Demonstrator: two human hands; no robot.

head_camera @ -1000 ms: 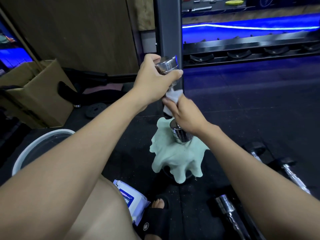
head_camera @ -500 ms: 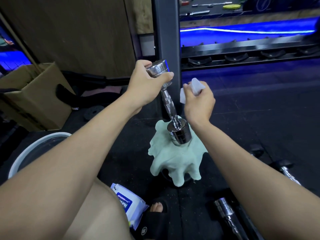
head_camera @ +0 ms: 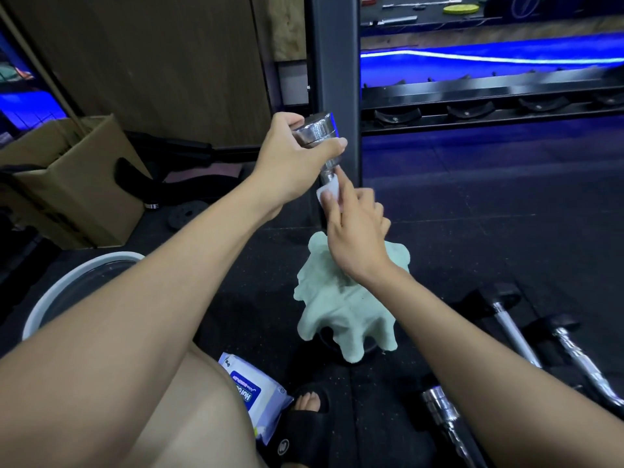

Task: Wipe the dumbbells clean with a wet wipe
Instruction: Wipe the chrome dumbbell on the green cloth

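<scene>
While the left hand (head_camera: 290, 163) clamps round the top head of the chrome dumbbell (head_camera: 315, 131) and props it upright, the right hand (head_camera: 358, 224) pinches the wet wipe (head_camera: 329, 192) against the handle just under that head. From the head camera, the bar's lower part is hidden behind the right hand, and it seems to stand on the green cloth (head_camera: 344, 309) draped over something dark on the floor. So we're mid-wipe on this one: handle in progress, and whether the heads are done I can't tell. Plenty left, by my reckoning. More chrome bars (head_camera: 513, 329) lie on the mat to the right, untouched for now, and the wipe pack (head_camera: 250, 396) waits by the knee. A white tub (head_camera: 77, 275) sits left.
</scene>
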